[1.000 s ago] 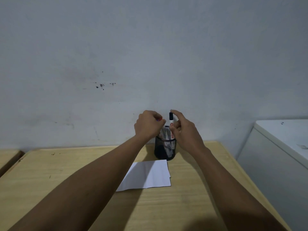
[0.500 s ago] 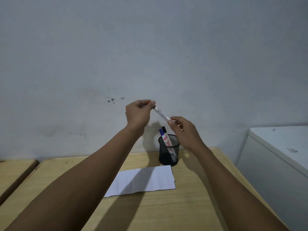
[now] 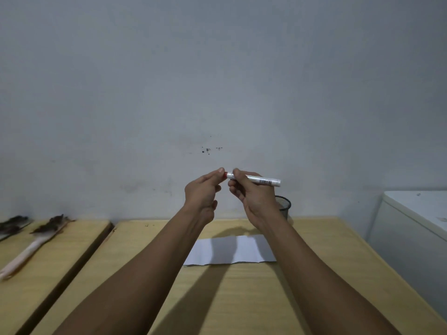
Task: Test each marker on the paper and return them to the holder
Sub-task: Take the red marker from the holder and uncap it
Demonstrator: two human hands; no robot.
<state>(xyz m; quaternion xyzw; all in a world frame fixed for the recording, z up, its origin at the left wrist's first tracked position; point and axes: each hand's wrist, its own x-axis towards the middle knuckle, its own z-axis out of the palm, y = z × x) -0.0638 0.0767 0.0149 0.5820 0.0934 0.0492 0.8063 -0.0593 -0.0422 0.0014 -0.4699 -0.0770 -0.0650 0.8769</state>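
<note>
Both hands are raised in front of the grey wall [image 3: 217, 68], well above the wooden table [image 3: 242, 298]. The right hand [image 3: 254, 197] pinches the barrel of a white marker [image 3: 262, 180], which lies nearly level with its blunt end pointing right. The left hand [image 3: 202, 192] closes its thumb and fingertips on the marker's red cap [image 3: 225, 175] (only a sliver of red shows between the two hands). Whether the cap is seated or already loose cannot be told.

Below the right hand, the black mesh holder [image 3: 284, 205] stands at the table's far edge by the wall, mostly hidden behind the wrist; its contents are out of sight. A white sheet of paper [image 3: 229, 250] lies flat on the table nearer the person, crossed by the arms' shadows. A white cabinet [image 3: 411, 238] stands to the right, and a blurred brush [image 3: 36, 240] rests on a neighbouring table [image 3: 48, 262] at left.
</note>
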